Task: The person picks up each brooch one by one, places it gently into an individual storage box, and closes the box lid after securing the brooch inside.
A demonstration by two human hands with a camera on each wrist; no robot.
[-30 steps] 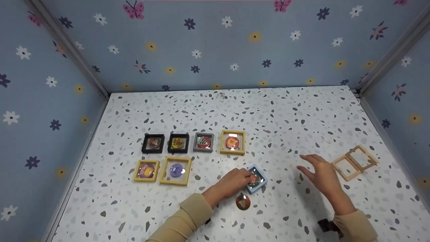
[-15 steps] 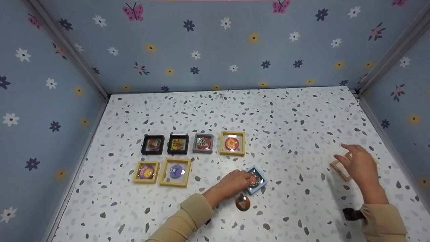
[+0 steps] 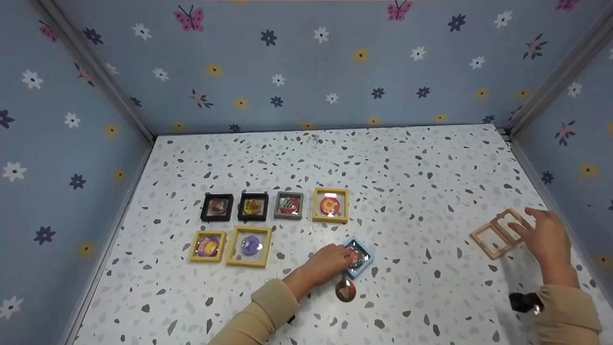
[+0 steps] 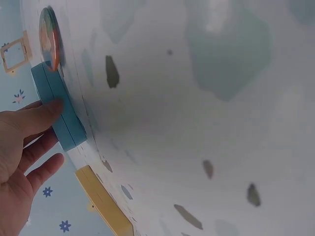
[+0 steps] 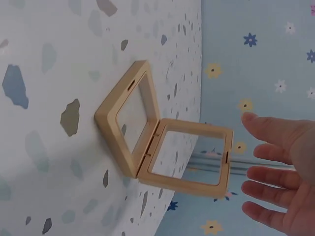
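My left hand pinches the left corner of a light blue display frame, thumb on one side and fingers on the other, as the left wrist view shows. Behind clear film in that frame is a round dark piece with red on it. Just below lies a loose round badge, brown and red. At the far right my right hand reaches beside a hinged tan display frame that stands unfolded. Its fingers are spread and apart from the frame in the right wrist view. Both windows of the tan frame show no badge.
Several filled display frames sit in two rows on the left: black ones, a grey one and yellow ones. Flower-patterned panels wall the speckled table at the back and both sides.
My right hand has moved right, passing over the tan frame to its far side. The blue frame, held by my left hand, has shifted slightly left. The loose badge stays in place.
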